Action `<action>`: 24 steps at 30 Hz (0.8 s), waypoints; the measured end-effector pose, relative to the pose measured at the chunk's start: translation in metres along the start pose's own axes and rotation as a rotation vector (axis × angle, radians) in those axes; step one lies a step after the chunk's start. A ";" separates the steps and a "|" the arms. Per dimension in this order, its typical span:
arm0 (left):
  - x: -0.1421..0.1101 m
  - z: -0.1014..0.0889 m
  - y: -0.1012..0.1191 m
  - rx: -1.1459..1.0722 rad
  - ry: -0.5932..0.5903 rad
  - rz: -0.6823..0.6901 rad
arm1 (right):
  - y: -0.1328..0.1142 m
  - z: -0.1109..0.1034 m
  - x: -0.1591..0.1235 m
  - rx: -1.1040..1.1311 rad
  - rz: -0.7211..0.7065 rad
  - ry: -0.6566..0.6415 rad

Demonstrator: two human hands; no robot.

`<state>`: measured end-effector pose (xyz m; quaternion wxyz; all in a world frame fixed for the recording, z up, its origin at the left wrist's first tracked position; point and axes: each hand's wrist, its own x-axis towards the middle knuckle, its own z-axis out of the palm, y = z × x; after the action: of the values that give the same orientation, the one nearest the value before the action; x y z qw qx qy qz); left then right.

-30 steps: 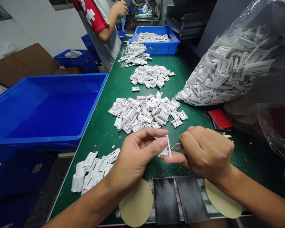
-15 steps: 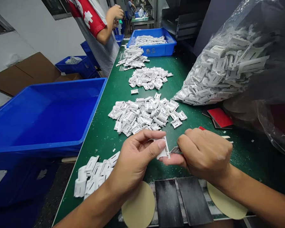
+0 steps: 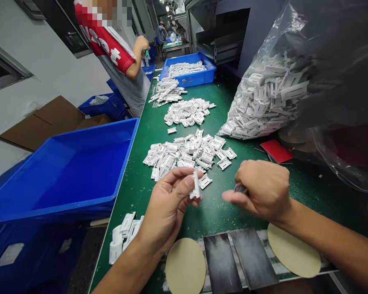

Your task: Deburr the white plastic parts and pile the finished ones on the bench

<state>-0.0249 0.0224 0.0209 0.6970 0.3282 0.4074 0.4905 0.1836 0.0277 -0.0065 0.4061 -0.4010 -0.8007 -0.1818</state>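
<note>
My left hand (image 3: pixel 171 204) pinches a small white plastic part (image 3: pixel 195 185) between thumb and fingers, holding it tilted above the table. To its right, my right hand (image 3: pixel 260 190) is curled around a small grey metal blade (image 3: pixel 239 188), its thumb stretched out towards the left hand. Most of that tool is hidden in the fist. A gap separates the blade from the white part. Just behind the left fingers lies a heap of similar white parts (image 3: pixel 184 153). Near my left forearm is a smaller group of white parts (image 3: pixel 127 228), partly covered by the arm.
The green table (image 3: pixel 214 216) carries more white heaps and a blue tray (image 3: pixel 199 77). A clear bag of parts (image 3: pixel 263 98) stands right. Dark plates (image 3: pixel 222 261) and tan discs (image 3: pixel 185 267) line the front edge. A blue bin (image 3: pixel 79 163) is left; a co-worker (image 3: pixel 119 61) stands beyond.
My hands have drawn apart, and the blade has come away from the white part. The white part is turned differently in my left fingers. The whole view has shifted slightly.
</note>
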 end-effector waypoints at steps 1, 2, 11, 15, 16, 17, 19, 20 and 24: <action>0.002 -0.002 0.003 0.004 0.001 0.015 | 0.006 0.001 0.000 0.004 0.044 0.010; 0.004 -0.004 0.006 0.015 0.003 0.032 | 0.012 0.002 0.000 -0.007 0.087 0.023; -0.016 -0.042 0.038 1.028 0.078 0.352 | 0.034 0.013 0.000 -0.088 0.301 -0.131; -0.034 -0.066 0.023 1.596 -0.063 0.329 | 0.029 0.016 -0.002 -0.068 0.281 -0.212; -0.035 -0.071 0.017 1.671 -0.076 0.337 | 0.027 0.017 -0.002 -0.063 0.280 -0.230; -0.037 -0.075 0.011 1.732 -0.070 0.346 | 0.026 0.018 -0.002 -0.059 0.283 -0.243; -0.039 -0.078 0.002 1.839 -0.033 0.364 | 0.025 0.018 -0.003 -0.060 0.299 -0.265; -0.039 -0.078 -0.001 1.889 -0.013 0.361 | 0.025 0.018 -0.003 -0.063 0.310 -0.274; -0.039 -0.056 0.002 2.030 0.059 0.316 | 0.028 0.017 -0.002 -0.082 0.352 -0.314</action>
<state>-0.0830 -0.0114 0.0064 0.0080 0.8004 0.5994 0.0088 0.1974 0.0541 -0.0196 0.2856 -0.5738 -0.7638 -0.0760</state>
